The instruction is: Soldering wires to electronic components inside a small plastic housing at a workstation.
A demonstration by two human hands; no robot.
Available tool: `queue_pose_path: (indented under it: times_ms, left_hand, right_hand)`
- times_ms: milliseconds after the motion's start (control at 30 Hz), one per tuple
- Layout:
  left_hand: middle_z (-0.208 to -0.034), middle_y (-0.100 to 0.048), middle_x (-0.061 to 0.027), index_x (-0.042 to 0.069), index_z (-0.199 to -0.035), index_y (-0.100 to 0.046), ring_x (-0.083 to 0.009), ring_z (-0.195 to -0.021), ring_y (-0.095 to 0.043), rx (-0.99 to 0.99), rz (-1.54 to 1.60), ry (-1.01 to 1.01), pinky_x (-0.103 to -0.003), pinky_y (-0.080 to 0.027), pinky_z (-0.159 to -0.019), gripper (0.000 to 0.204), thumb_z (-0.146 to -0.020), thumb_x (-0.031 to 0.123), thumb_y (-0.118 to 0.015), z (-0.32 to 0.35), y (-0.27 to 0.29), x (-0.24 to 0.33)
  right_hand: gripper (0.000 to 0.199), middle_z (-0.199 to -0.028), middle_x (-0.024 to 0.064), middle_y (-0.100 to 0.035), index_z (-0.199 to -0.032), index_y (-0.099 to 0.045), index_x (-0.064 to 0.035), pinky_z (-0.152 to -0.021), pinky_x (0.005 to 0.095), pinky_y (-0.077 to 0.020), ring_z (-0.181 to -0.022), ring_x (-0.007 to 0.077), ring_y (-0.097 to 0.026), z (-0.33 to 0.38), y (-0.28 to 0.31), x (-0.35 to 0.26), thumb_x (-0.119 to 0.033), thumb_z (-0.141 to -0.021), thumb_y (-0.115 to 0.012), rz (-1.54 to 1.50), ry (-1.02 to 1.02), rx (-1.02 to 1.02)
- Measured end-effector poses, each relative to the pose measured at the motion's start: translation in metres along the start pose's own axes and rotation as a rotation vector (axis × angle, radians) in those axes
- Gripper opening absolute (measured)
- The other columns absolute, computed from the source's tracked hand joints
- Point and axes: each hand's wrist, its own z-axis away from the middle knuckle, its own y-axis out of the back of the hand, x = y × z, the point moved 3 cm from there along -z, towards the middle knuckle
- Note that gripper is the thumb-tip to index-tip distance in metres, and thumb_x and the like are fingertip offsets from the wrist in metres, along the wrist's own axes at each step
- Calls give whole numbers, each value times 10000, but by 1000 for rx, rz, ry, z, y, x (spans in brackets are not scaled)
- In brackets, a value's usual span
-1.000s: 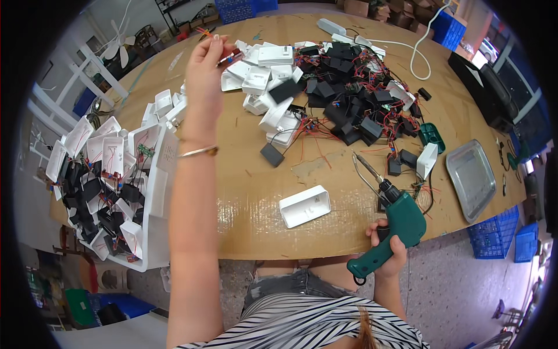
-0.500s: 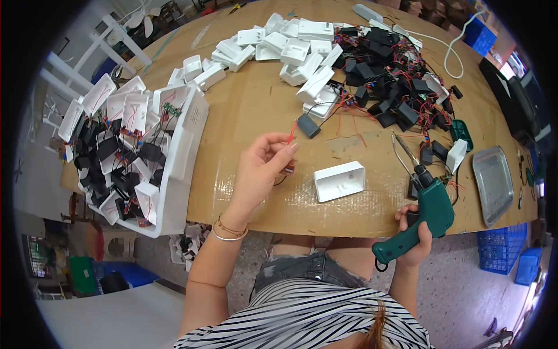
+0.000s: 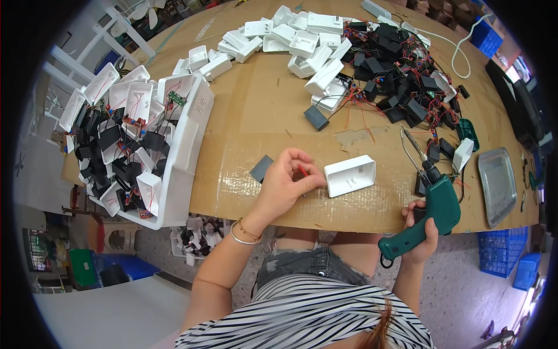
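Note:
My left hand (image 3: 290,185) is closed in a pinch over the table, a short bit of red wire (image 3: 303,170) showing between its fingers. What else those fingers cover is hidden. A dark grey block (image 3: 263,168) sticks out past the back of that hand. Just right of the fingertips lies a white plastic case (image 3: 350,177), its hollow side facing up toward me. My right hand (image 3: 419,232) grips a green soldering gun (image 3: 443,203) by the handle, with its metal tip and thin feed tube pointing away over the table.
On the left stands a white bin (image 3: 192,157) full of cases and wired black blocks. White cases (image 3: 305,43) are piled at the back, beside a heap of black blocks with red wires (image 3: 395,70). A lone block (image 3: 316,117) lies mid-table. A metal tray (image 3: 497,186) sits at right.
My left hand has come down and to the right, toward the white case. A dark grey block now shows beside it. The soldering gun stays in my right hand, hardly shifted.

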Motion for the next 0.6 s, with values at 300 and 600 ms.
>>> queue_pose_path:
  times_ms: [300, 600]
  left_hand:
    - [-633, -611, -26, 51, -753, -683, -137, -560, -491, -155, -607, -335, -249, -402, -565, 106, -676, 115, -717, 15, 2, 13]
    - [-624, -629, -38, 74, -766, -695, -152, -535, -516, -320, -575, -308, -254, -434, -587, 132, -716, 196, -686, 31, -31, 40]
  right_hand:
    - [479, -931, 136, -521, -1177, -390, -9, -726, 319, -445, -686, 134, -501, 11, -26, -4, -303, -828, -536, -139, -85, -24]
    - [622, -941, 155, -554, -1181, -371, -34, -661, 214, -451, -728, 130, -539, 18, -102, -1, 125, -652, -656, 370, -193, -303]
